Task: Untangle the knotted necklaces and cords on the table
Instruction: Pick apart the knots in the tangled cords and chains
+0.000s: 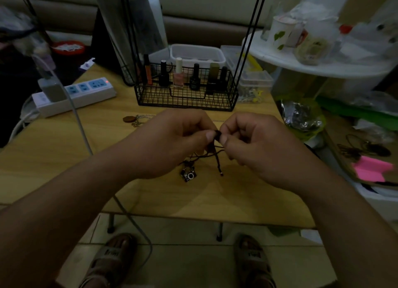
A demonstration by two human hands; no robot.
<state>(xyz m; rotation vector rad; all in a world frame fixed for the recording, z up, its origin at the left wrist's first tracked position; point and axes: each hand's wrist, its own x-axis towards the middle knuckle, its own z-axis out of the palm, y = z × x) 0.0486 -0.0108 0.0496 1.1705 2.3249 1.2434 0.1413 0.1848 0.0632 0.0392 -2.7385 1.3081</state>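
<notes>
My left hand [172, 143] and my right hand [258, 145] meet above the light wooden table [64, 158]. The fingers of both are curled, and thumb and forefinger of each pinch the same small dark knot [218, 135] in a thin dark-brown cord necklace [218, 160]. Its strands hang from the knot to the tabletop, where a small black camera-shaped charm [189, 175] lies below my left hand. Farther back, a silver chain with a round brown tag [130, 118] lies near the black wire basket [187, 98] of nail-polish bottles.

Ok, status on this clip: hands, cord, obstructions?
Pinching dark cord at its knot: left hand, right hand. Metal charm below. Nothing in the way.
</notes>
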